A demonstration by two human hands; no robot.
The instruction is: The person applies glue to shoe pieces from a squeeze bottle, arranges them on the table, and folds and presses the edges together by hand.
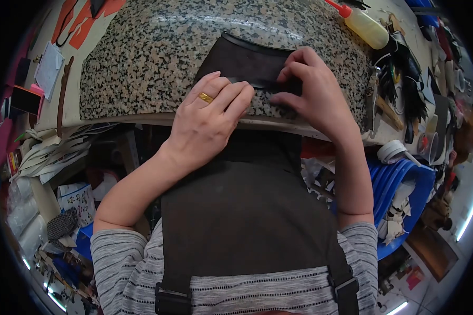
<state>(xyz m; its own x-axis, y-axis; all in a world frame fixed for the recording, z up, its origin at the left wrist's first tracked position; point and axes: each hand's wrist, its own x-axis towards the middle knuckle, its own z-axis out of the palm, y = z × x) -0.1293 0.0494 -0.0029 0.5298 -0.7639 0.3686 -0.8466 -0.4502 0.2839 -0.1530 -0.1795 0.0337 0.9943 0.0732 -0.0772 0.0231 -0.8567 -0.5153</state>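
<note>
A dark leather piece (242, 62) lies flat on the speckled granite slab (142, 58) that sits on the worktop (399, 21), toward the slab's near edge and roughly at its middle. The left hand (207, 118), a gold ring on one finger, rests fingers-down on the piece's near left edge, pressing it to the stone rather than gripping it. The right hand (312, 89) is curled over the near right edge, fingertips pinched on what looks like a narrow folded strip of the same leather; how firmly it grips I cannot tell. The piece looks thin, light and pliable, likely to flex or slide on the polished stone, so it seems best held at its edges with one hand pinning it flat. A glue bottle (363, 25) with a red tip lies far right, and dark scraps (404, 89) crowd the right side.
</note>
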